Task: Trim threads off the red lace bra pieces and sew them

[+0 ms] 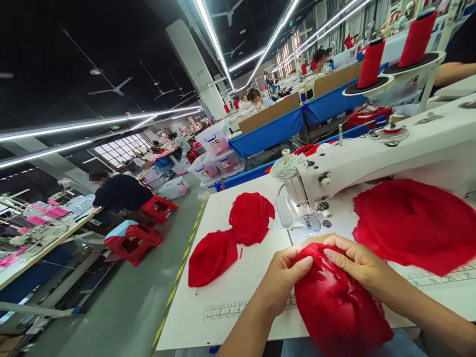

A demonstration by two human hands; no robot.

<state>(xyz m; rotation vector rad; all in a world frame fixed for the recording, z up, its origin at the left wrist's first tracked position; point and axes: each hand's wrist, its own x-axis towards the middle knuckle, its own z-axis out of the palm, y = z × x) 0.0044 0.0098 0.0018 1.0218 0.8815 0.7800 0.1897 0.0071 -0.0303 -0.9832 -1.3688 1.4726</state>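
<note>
Both my hands pinch the upper edge of a red fabric piece (338,307), which hangs over the table's front edge towards my lap. My left hand (284,277) grips its left side between thumb and fingers. On the right, my right hand (366,263) has its thumb pressed on the cloth, fingers behind. Just beyond them is the needle plate of a white sewing machine (357,153). Two red cup-shaped fabric pieces (253,218) lie to the left, nearly end to end. A larger heap of red fabric (412,223) rests right of the needle, under the machine arm.
Ruler markings (226,310) run along the white table (219,332). Red thread cones (372,64) stand behind the machine, and a pale cord bundle (286,166) sits on its head. Stacked plastic bins (215,141), red stools (130,243) and seated workers are farther off.
</note>
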